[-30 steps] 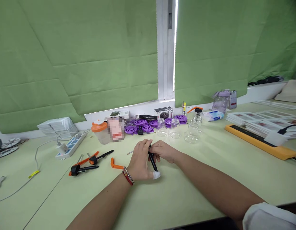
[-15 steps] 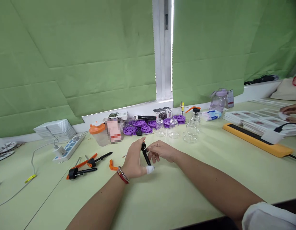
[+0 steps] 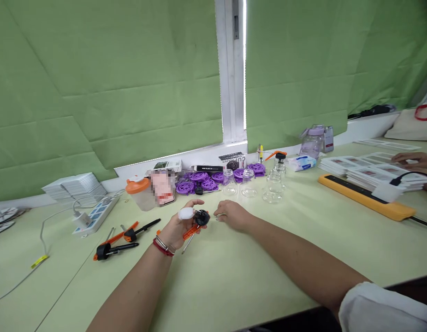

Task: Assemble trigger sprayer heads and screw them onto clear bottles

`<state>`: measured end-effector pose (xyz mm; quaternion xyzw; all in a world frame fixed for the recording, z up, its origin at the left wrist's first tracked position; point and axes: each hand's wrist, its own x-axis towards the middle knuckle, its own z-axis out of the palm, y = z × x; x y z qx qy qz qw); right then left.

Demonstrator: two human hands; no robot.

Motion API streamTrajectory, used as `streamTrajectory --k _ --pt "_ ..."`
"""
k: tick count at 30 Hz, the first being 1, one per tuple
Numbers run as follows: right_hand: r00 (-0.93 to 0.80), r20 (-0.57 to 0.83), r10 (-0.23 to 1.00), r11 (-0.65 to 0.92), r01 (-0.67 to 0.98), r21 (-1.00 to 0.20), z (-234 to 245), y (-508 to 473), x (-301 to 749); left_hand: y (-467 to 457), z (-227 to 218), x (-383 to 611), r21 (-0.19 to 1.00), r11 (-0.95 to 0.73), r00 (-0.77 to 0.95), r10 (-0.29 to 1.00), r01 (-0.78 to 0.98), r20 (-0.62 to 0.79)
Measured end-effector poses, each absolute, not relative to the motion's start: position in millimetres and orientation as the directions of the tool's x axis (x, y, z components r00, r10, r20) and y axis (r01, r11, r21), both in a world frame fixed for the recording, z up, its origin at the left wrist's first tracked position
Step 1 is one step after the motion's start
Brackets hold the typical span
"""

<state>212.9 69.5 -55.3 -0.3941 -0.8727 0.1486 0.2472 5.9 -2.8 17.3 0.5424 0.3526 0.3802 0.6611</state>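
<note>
My left hand (image 3: 175, 228), its thumb tip wrapped in white, is closed around a black part with a round end (image 3: 201, 217) facing me. An orange piece (image 3: 191, 232) and a thin metal rod (image 3: 187, 244) show just below it; whether they join the black part I cannot tell. My right hand (image 3: 232, 214) rests low over the table to the right, fingers curled down and pressed together. Something tiny shows at its fingertips, too small to name. Left of my left hand lie similar black-and-orange parts with rods (image 3: 116, 249).
Purple openwork discs (image 3: 199, 177), clear glass-like vessels (image 3: 274, 189) and an orange-lidded cup (image 3: 139, 191) stand toward the back. A white power strip (image 3: 97, 216) lies left. On the right are a yellow-orange power strip (image 3: 365, 196), stacked cards (image 3: 358, 173) and another person's hand (image 3: 414, 160).
My left hand has moved left and turned, so the black part's round end now faces me. My right hand has come away from the part and lowered to the table.
</note>
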Motion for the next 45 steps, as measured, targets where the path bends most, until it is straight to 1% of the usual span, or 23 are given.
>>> streamTrajectory --k 2,4,8,11,13,17,19,20,21,23,24,25,26,27,28,30,33,37,42,45 --pt "-0.631 0.298 0.717 0.697 0.627 -0.349 -58 70 208 -1 13 7 0.978 0.184 0.498 0.860 -0.098 -0.112" --pt "-0.655 0.291 0.698 0.716 0.632 -0.296 -61 72 205 1 9 8 0.972 0.228 0.520 0.838 -0.062 -0.164" --pt "-0.644 0.297 0.705 0.709 0.634 -0.308 -64 74 203 4 2 9 0.950 0.314 0.530 0.804 0.011 -0.271" --pt "-0.629 0.278 0.726 0.687 0.647 -0.330 -64 73 203 5 -2 9 0.935 0.355 0.551 0.775 0.026 -0.309" --pt "-0.639 0.262 0.723 0.690 0.655 -0.309 -63 72 204 4 -3 10 0.927 0.374 0.561 0.763 0.024 -0.322" --pt "-0.684 0.243 0.688 0.726 0.650 -0.223 -58 65 203 3 -3 13 0.916 0.399 0.567 0.747 0.034 -0.347" --pt "-0.689 0.247 0.682 0.732 0.643 -0.227 -54 61 203 3 -4 13 0.911 0.411 0.569 0.740 0.041 -0.359" --pt "-0.674 0.255 0.694 0.720 0.642 -0.264 -52 59 203 4 -5 13 0.907 0.419 0.569 0.736 0.043 -0.367" --pt "-0.640 0.263 0.722 0.691 0.643 -0.331 -50 58 204 5 -6 13 0.903 0.428 0.568 0.733 0.042 -0.374" --pt "-0.529 0.262 0.807 0.576 0.610 -0.544 -47 57 204 6 -8 13 0.898 0.438 0.569 0.729 0.042 -0.382" --pt "-0.466 0.243 0.851 0.494 0.553 -0.671 -45 57 204 7 -9 12 0.897 0.440 0.571 0.725 0.045 -0.385" --pt "-0.414 0.214 0.885 0.406 0.461 -0.789 -43 58 205 8 -9 12 0.896 0.442 0.574 0.721 0.050 -0.387" --pt "-0.380 0.183 0.907 0.322 0.344 -0.882 -42 58 205 9 -10 12 0.895 0.443 0.577 0.717 0.056 -0.391" --pt "-0.366 0.157 0.917 0.249 0.218 -0.944 -41 58 205 10 -10 12 0.892 0.448 0.579 0.712 0.063 -0.398" --pt "-0.366 0.133 0.921 0.182 0.104 -0.978 -39 58 206 10 -9 12 0.889 0.454 0.581 0.706 0.068 -0.405" --pt "-0.390 0.091 0.916 0.078 -0.050 -0.996 -36 57 206 11 -9 12 0.885 0.460 0.587 0.698 0.072 -0.411" --pt "-0.461 0.075 0.884 0.014 -0.134 -0.991 -30 51 206 11 -7 13 0.889 0.452 0.594 0.697 0.071 -0.402" --pt "-0.542 0.146 0.827 0.070 -0.157 -0.985 -21 42 203 12 -7 14 0.895 0.440 0.610 0.692 0.067 -0.386" --pt "-0.575 0.209 0.791 0.181 -0.107 -0.978 -14 37 203 12 -8 14 0.896 0.441 0.614 0.692 0.056 -0.379" --pt "-0.599 0.216 0.771 0.201 -0.093 -0.975 -16 37 202 12 -9 15 0.891 0.451 0.612 0.689 0.056 -0.387"
